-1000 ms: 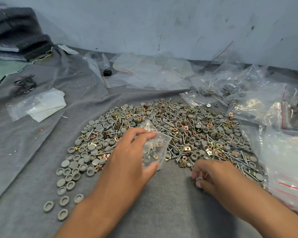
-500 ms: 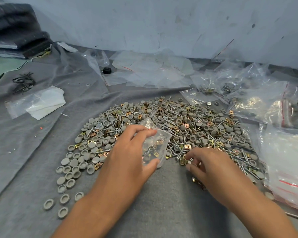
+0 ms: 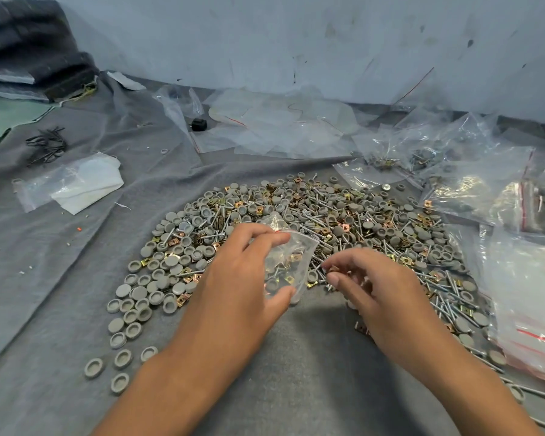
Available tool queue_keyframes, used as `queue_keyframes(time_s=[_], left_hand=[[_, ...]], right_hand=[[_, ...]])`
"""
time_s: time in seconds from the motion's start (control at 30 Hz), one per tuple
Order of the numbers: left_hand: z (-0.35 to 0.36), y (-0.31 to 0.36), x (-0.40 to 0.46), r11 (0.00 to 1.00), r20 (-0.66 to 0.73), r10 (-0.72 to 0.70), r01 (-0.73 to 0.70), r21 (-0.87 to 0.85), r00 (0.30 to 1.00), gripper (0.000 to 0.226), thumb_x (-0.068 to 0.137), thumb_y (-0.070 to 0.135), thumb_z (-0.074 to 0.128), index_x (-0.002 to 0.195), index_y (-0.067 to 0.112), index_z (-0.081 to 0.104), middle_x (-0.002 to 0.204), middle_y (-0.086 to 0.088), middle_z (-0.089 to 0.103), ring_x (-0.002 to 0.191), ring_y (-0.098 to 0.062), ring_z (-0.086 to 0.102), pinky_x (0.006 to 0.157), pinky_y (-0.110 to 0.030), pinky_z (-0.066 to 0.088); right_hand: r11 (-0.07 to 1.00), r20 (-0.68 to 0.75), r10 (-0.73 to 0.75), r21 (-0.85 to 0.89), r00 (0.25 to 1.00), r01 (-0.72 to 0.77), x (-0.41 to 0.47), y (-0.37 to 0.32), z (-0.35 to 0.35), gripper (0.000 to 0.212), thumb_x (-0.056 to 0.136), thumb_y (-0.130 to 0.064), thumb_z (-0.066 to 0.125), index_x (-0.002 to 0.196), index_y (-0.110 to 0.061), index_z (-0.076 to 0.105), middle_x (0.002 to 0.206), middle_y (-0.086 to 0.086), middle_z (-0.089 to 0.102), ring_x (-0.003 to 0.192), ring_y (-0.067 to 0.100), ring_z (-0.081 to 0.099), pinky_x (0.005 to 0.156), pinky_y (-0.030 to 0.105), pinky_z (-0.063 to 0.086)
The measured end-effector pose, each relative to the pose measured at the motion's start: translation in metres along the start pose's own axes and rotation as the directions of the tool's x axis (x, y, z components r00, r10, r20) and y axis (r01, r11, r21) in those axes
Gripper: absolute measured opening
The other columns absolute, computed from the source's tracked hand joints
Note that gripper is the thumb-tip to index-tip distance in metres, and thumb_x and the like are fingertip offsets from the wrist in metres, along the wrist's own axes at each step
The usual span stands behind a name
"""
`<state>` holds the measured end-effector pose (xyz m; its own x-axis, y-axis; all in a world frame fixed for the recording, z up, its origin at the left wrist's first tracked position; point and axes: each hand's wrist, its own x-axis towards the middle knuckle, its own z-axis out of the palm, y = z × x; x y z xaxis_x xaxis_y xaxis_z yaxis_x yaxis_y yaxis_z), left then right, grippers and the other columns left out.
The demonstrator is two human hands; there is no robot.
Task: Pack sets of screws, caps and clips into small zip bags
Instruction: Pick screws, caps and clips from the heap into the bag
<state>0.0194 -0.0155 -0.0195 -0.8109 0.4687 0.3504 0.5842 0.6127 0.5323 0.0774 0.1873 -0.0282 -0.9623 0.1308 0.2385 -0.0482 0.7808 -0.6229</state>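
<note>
A wide heap of grey round caps (image 3: 167, 272), long silver screws (image 3: 447, 297) and brass square clips (image 3: 346, 228) lies on grey cloth. My left hand (image 3: 239, 278) holds a small clear zip bag (image 3: 291, 262) upright over the heap's near edge; a screw, caps and clips show inside it. My right hand (image 3: 372, 287) is just right of the bag's mouth, fingertips pinched on small parts, apparently a clip and a screw.
Filled and empty plastic bags (image 3: 485, 184) crowd the right side and the back (image 3: 280, 121). A folded white paper in a bag (image 3: 76, 184) and black wire pieces (image 3: 46, 146) lie at the left. Stacked dark fabric (image 3: 29, 58) sits far left by the wall.
My right hand has moved from the near edge of the heap up and left to the bag's mouth, carrying small parts. My left hand kept the bag in place.
</note>
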Motion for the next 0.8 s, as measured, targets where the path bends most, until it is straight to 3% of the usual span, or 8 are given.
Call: queue_keyframes(time_s=[0.13, 0.27, 0.4, 0.63, 0.8], left_hand=[[0.003, 0.003, 0.000, 1.000, -0.010, 0.006, -0.006, -0.008, 1.000, 0.067, 0.075, 0.030, 0.086, 0.136, 0.027, 0.059, 0.122, 0.021, 0.046, 0.090, 0.005, 0.045, 0.090, -0.013, 0.038], [0.007, 0.005, 0.001, 0.999, -0.009, 0.020, -0.020, -0.045, 1.000, 0.064, 0.076, 0.031, 0.083, 0.135, 0.026, 0.060, 0.122, 0.021, 0.046, 0.088, 0.011, 0.046, 0.087, -0.017, 0.044], [0.008, 0.005, 0.001, 0.998, -0.017, 0.026, -0.027, -0.057, 1.000, 0.064, 0.075, 0.029, 0.083, 0.135, 0.025, 0.060, 0.123, 0.018, 0.047, 0.085, 0.006, 0.047, 0.088, -0.025, 0.050], [0.007, 0.007, 0.000, 0.997, -0.029, 0.023, -0.025, -0.068, 0.999, 0.064, 0.074, 0.025, 0.087, 0.133, 0.024, 0.062, 0.124, 0.017, 0.049, 0.088, -0.001, 0.047, 0.086, -0.034, 0.055], [0.009, 0.007, 0.001, 0.997, -0.044, 0.025, -0.029, -0.073, 0.999, 0.061, 0.073, 0.021, 0.087, 0.130, 0.022, 0.064, 0.124, 0.013, 0.052, 0.093, -0.005, 0.057, 0.083, -0.037, 0.058]], right_hand=[[0.989, -0.092, -0.119, 0.079, 0.989, 0.126, 0.000, -0.018, 0.005, 0.012, 0.091, -0.042, 0.057, 0.099, -0.037, 0.064, 0.089, -0.024, 0.060, 0.089, -0.003, 0.059, 0.074, 0.007, 0.040], [0.974, -0.167, -0.226, -0.018, 0.960, 0.226, -0.001, -0.027, 0.015, 0.011, 0.093, -0.029, 0.064, 0.101, -0.023, 0.068, 0.092, -0.018, 0.057, 0.085, -0.007, 0.053, 0.076, 0.003, 0.037], [0.968, -0.205, -0.250, -0.090, 0.946, 0.236, 0.000, -0.029, 0.022, 0.013, 0.092, -0.026, 0.068, 0.102, -0.017, 0.069, 0.093, -0.010, 0.060, 0.083, 0.002, 0.055, 0.075, 0.012, 0.043], [0.964, -0.249, -0.262, -0.109, 0.932, 0.242, 0.000, -0.033, 0.020, 0.015, 0.094, -0.036, 0.066, 0.092, -0.021, 0.065, 0.078, -0.013, 0.060, 0.071, 0.004, 0.056, 0.063, 0.024, 0.047], [0.959, -0.285, -0.278, -0.141, 0.917, 0.247, 0.003, -0.037, 0.019, 0.024, 0.084, -0.043, 0.075, 0.079, -0.020, 0.071, 0.068, -0.013, 0.062, 0.061, 0.001, 0.051, 0.058, 0.017, 0.043]])
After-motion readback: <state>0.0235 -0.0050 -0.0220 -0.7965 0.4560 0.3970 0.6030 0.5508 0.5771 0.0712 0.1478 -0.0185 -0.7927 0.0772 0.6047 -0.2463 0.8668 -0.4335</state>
